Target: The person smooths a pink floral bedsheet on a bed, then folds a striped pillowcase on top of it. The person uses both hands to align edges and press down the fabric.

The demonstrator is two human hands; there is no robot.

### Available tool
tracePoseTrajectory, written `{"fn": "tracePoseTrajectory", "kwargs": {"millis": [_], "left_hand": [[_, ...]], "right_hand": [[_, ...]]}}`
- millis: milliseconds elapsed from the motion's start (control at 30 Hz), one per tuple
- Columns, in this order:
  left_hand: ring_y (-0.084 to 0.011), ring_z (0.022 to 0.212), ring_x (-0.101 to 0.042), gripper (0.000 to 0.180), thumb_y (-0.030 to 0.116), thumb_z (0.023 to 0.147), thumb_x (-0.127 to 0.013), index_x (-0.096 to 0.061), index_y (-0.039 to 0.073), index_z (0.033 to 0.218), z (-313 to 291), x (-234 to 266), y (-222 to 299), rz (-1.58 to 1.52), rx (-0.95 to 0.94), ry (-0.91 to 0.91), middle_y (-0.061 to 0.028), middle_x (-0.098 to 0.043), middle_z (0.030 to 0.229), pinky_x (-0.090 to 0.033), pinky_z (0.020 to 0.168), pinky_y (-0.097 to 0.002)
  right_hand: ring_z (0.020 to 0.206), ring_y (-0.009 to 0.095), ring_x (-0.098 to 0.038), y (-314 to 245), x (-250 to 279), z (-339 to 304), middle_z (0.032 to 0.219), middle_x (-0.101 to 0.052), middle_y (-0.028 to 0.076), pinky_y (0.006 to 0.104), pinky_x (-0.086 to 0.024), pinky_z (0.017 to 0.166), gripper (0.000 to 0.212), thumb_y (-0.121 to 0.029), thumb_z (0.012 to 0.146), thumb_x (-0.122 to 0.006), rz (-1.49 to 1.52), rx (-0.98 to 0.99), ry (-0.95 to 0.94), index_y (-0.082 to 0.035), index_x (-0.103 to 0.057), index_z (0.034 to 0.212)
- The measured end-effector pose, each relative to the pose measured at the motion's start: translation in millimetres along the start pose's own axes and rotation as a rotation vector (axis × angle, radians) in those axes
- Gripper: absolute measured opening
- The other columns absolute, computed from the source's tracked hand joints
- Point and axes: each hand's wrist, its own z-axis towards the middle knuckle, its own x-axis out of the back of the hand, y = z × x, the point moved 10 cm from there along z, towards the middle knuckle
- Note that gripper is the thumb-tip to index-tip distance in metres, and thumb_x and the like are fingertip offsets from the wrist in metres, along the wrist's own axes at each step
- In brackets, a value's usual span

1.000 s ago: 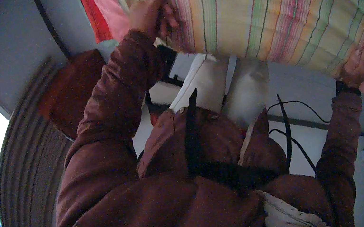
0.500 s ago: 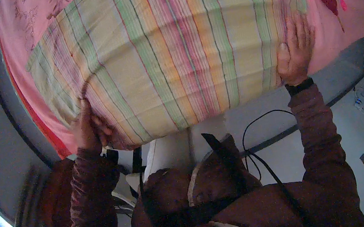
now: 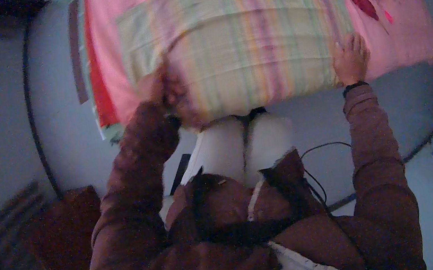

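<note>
1. I am reaching both arms forward in maroon sleeves, elbows bent, over my pale trousers (image 3: 244, 144) toward the bed (image 3: 410, 28) in front of me.
2. The bed is wearing a pink cover, with a few small red, blue and pink shapes printed near its far right corner.
3. The pillow (image 3: 246, 38) is lying flat on that pink cover, long side running left to right, its near edge hanging just past the edge of the bed above my knees.
4. The pillow is looking plump and striped in pale green, yellow, pink and lilac bands, with a flatter border along its far side.
5. My left hand (image 3: 160, 87) is gripping the near left corner of the pillow, fingers curled shut on the fabric; motion blur is hiding the fingertips.
6. My right hand (image 3: 350, 58) is pressing on the near right corner, palm down, fingers spread apart and lying flat on the cloth rather than pinching it.
7. A dark band is sitting on my right wrist, just below that hand.
8. A thin black cable (image 3: 316, 150) is looping across the grey floor to the right of my legs.
</note>
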Motion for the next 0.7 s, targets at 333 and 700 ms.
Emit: {"fn": "tracePoseTrajectory", "kwargs": {"millis": [333,700], "left_hand": [[-0.0213,0.048,-0.063,0.036,0.033,0.098,-0.062,-0.066,0.0,0.083,-54.9,-3.5,17.4,-0.066,-0.226,-0.063,-0.0129,-0.068,0.068,-0.05,0.042,-0.0351],[-0.0165,0.05,-0.062,0.027,0.029,0.087,-0.071,-0.066,0.002,0.089,-87.8,111.7,-37.0,0.196,-0.283,0.317,-0.0066,-0.064,0.066,-0.047,0.04,-0.0326]], "right_hand": [[0.125,0.039,-0.05,-98.1,84.9,-3.9,0.134,-0.054,0.022,0.0616,-0.039,0.103,0.054,-0.033,0.082,-0.066,0.264,0.207,-0.028,-0.003,-0.06,0.128],[0.137,0.041,-0.037,-300.5,144.6,-82.5,0.148,-0.042,0.021,0.0581,-0.032,0.108,0.055,-0.035,0.091,-0.06,0.4,0.652,0.117,-0.004,-0.053,0.136]]}}
